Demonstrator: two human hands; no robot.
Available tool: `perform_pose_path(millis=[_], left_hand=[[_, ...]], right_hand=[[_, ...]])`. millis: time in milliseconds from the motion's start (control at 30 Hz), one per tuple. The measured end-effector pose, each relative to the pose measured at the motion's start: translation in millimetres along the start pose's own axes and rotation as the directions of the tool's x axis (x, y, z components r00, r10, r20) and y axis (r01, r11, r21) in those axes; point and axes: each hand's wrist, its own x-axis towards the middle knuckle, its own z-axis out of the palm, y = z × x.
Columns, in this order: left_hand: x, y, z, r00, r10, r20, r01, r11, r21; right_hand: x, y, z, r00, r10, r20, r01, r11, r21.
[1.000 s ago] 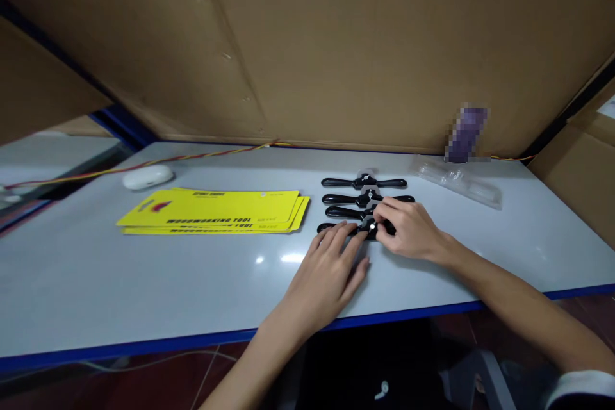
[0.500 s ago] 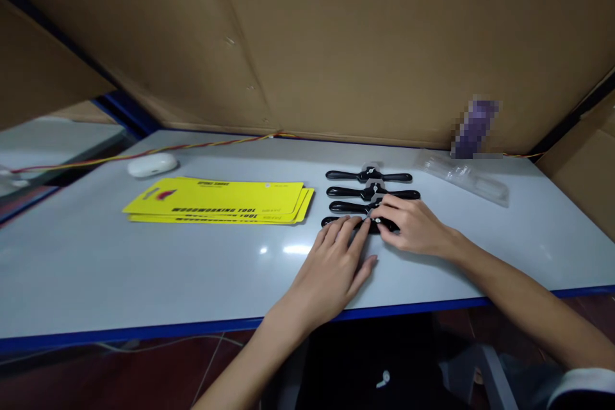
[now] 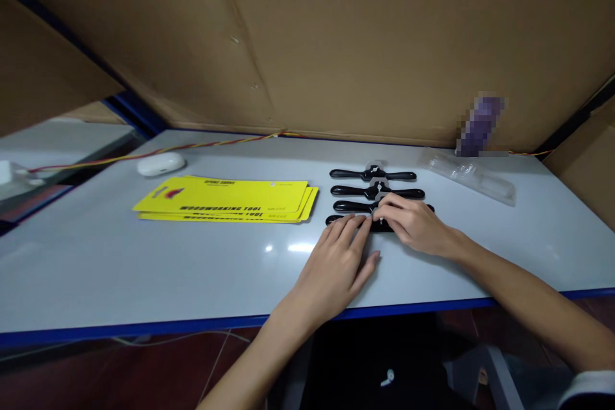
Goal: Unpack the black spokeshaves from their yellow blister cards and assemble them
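Observation:
Several black two-handled tools lie in a row on the white table (image 3: 144, 269); the farthest tool (image 3: 372, 174) is at the back. My left hand (image 3: 336, 269) lies flat with its fingers spread, the fingertips resting on the left handle of the nearest black tool (image 3: 336, 220). My right hand (image 3: 413, 224) is curled over the middle and right part of that same tool, fingers pinched at its small metal centre piece. Most of the nearest tool is hidden under both hands.
A stack of yellow cards (image 3: 230, 198) lies to the left of the tools. A white earbud case (image 3: 160, 164) and a twisted wire (image 3: 202, 144) lie at the back left. Clear plastic packaging (image 3: 468, 174) sits at the back right. Cardboard walls (image 3: 336, 38) enclose the table.
The view has shifted slightly, so everything sits a little to the right. My left fingers have crept further onto the nearest tool. My right hand stays on its centre.

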Motion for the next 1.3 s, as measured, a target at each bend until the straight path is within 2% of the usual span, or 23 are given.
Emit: perform_pose_path(millis=[133, 233, 367, 533, 667, 800, 933, 1067, 1100, 1167, 1233, 1300], left_hand=[[1, 1, -0.6, 1.000, -0.004, 0.002, 0.004, 1.000, -0.003], [1, 1, -1.4, 1.000, 0.012, 0.000, -0.012, 1.000, 0.012], [1, 1, -1.8, 1.000, 0.001, -0.007, -0.002, 1.000, -0.015], [1, 1, -0.8, 1.000, -0.014, 0.011, 0.014, 0.999, -0.039], [1, 1, -1.2, 1.000, -0.009, 0.026, 0.010, 1.000, -0.020], [1, 2, -1.7, 0.999, -0.006, 0.032, 0.006, 1.000, -0.017], [0, 0, -1.4, 1.000, -0.016, 0.026, 0.017, 0.999, -0.029], [-1, 0, -0.4, 1.000, -0.003, 0.013, 0.003, 1.000, -0.008], [-1, 0, -0.1, 1.000, 0.001, 0.005, -0.001, 1.000, -0.004], [-1, -1, 0.3, 1.000, 0.007, -0.008, -0.007, 1.000, -0.002], [-1, -1, 0.5, 1.000, 0.007, -0.014, -0.007, 1.000, -0.009], [-1, -1, 0.4, 1.000, 0.003, -0.015, -0.004, 1.000, -0.019]], right_hand=[[1, -4, 1, 0.987, 0.114, -0.117, -0.121, 0.991, -0.062], [1, -8, -1, 0.980, 0.170, -0.107, -0.184, 0.973, -0.138], [1, -9, -4, 0.990, 0.133, -0.037, -0.137, 0.977, -0.165], [1, -7, -8, 0.998, 0.029, 0.064, -0.017, 0.983, -0.181], [-1, -4, -11, 0.995, -0.017, 0.096, 0.033, 0.986, -0.162], [0, -5, -9, 0.995, -0.013, 0.099, 0.028, 0.988, -0.149], [2, -8, -5, 0.998, -0.003, 0.070, 0.018, 0.978, -0.208], [3, -4, -16, 1.000, -0.014, -0.024, 0.008, 0.973, -0.232], [3, -1, -22, 0.998, 0.022, -0.063, -0.037, 0.967, -0.251], [0, 9, -35, 0.974, 0.177, -0.142, -0.215, 0.919, -0.329], [-3, 20, -47, 0.902, 0.390, -0.185, -0.431, 0.789, -0.439], [-7, 32, -55, 0.817, 0.554, -0.156, -0.548, 0.663, -0.510]])
